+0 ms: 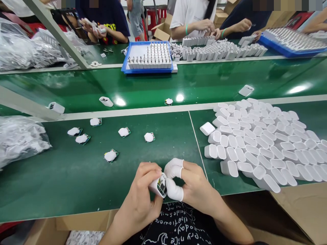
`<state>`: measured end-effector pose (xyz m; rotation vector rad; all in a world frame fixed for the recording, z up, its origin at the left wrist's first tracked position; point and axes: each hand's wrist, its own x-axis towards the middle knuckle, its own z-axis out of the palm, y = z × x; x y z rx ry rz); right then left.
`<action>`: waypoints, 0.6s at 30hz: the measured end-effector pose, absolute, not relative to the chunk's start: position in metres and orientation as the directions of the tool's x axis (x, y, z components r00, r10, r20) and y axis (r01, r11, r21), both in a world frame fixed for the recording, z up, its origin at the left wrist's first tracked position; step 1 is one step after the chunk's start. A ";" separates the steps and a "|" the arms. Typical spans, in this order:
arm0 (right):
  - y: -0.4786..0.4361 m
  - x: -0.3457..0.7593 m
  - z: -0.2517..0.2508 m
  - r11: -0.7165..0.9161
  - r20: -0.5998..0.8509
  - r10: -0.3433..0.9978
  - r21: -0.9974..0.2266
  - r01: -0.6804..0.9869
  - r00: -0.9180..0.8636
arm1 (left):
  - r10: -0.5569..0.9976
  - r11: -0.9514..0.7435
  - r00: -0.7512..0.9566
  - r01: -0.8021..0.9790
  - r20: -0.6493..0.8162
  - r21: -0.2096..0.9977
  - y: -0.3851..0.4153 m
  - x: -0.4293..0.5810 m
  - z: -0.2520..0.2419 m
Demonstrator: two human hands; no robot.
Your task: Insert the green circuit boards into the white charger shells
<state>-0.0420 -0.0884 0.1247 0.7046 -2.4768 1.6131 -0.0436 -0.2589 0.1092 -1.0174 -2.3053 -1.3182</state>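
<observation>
Layout's pretty simple: the left hand [138, 194] and right hand [196, 190] sit at the near edge of the counter [63, 190], with a charger casing [158, 186] held between them. A big heap of casings [260, 143] lies off to the right, six small circuit boards [124, 132] are scattered to the left, and a plastic bag [17, 141] sits past those. Behind it all runs a conveyor belt [178, 85] carrying a few loose pieces [106, 101], with a tray [146, 71] of upright plugs [149, 58] at its far side.
</observation>
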 end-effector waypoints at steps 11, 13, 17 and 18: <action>-0.088 -0.041 0.124 0.365 0.325 -0.354 -0.815 -0.450 -0.877 | 0.455 0.319 -0.725 0.675 0.517 0.665 -0.262 -0.037 0.107; -0.087 -0.042 0.125 0.359 0.287 -0.374 -0.832 -0.424 -0.882 | 0.466 0.331 -0.726 0.673 0.505 0.662 -0.264 -0.037 0.106; -0.084 -0.043 0.131 0.307 0.216 -0.427 -0.879 -0.366 -0.878 | 0.457 0.317 -0.732 0.665 0.506 0.676 -0.267 -0.035 0.104; -0.084 -0.044 0.132 0.279 0.212 -0.439 -0.892 -0.357 -0.873 | 0.451 0.308 -0.734 0.662 0.508 0.683 -0.267 -0.035 0.104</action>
